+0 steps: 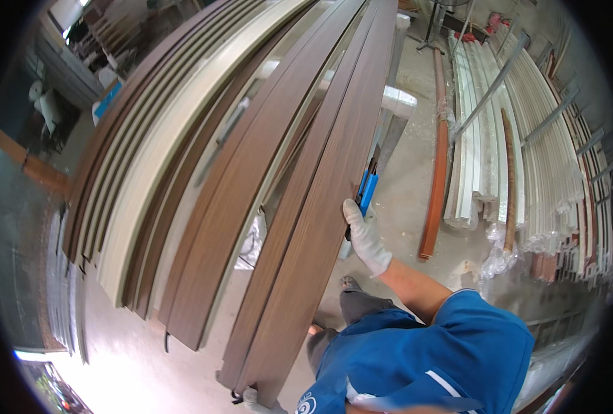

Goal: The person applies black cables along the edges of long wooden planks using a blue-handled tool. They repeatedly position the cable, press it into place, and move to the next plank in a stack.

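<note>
A long brown wood-grain plank with a dark groove along it slants away from me. My right hand, in a white glove, is closed at its right edge around a blue and black hand tool; the tool's exact kind does not show. At the plank's near end my left hand, also gloved, grips the end, partly cut off by the picture's lower rim. A small black loop hangs beside it. Left of this plank lies another brown plank, with a gap between them.
Cream profiles and further brown strips lie side by side on the left. A rack support wrapped in pale material stands under the planks. On the floor at right are an orange-brown tube and plastic-wrapped white profiles among metal bars.
</note>
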`<state>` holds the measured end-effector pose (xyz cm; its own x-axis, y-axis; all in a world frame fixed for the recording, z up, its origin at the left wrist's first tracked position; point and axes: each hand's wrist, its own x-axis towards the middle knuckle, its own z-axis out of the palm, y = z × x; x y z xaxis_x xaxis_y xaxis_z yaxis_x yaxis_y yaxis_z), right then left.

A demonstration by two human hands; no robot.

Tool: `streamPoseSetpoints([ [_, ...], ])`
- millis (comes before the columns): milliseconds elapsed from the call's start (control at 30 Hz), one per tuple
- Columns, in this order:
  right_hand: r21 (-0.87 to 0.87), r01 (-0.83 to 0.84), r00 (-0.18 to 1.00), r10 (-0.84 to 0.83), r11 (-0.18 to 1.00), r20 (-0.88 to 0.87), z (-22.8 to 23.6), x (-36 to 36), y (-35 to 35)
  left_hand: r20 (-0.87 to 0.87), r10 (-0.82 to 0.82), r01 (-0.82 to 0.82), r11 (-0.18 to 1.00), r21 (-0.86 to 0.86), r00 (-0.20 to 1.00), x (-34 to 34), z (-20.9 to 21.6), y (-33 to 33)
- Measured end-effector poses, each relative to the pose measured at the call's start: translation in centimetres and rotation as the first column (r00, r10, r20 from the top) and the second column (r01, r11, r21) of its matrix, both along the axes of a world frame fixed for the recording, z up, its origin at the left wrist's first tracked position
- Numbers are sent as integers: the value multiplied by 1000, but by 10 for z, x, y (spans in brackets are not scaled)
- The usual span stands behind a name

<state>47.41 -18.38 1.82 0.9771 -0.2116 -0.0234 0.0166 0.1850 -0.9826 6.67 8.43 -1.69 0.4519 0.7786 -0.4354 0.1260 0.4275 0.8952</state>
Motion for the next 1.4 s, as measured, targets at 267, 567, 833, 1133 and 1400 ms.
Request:
streamPoseSetpoints([
  [267, 119, -35, 985, 54, 992, -161, -7, -9, -22, -54, 9, -5, 998, 70, 999, -24, -3, -21],
  [567, -93, -272, 952, 254, 958, -168, 19, -1, -64, -91, 86, -67, 978, 196, 992, -13, 21, -13],
  [833, -60, 65, 992, -71, 996, -105, 53, 68, -142, -109, 113, -84, 967, 241, 988, 20, 28, 10],
  [1133, 197, 215, 976, -206, 957, -65, 79, 221, -177, -141, 99, -56, 959, 279, 985, 100, 9, 30],
  [1400, -27, 277, 960, -275, 961, 47, 64, 344, -210, -198, 197, -120, 932, 343, 960, 168, 6, -1],
])
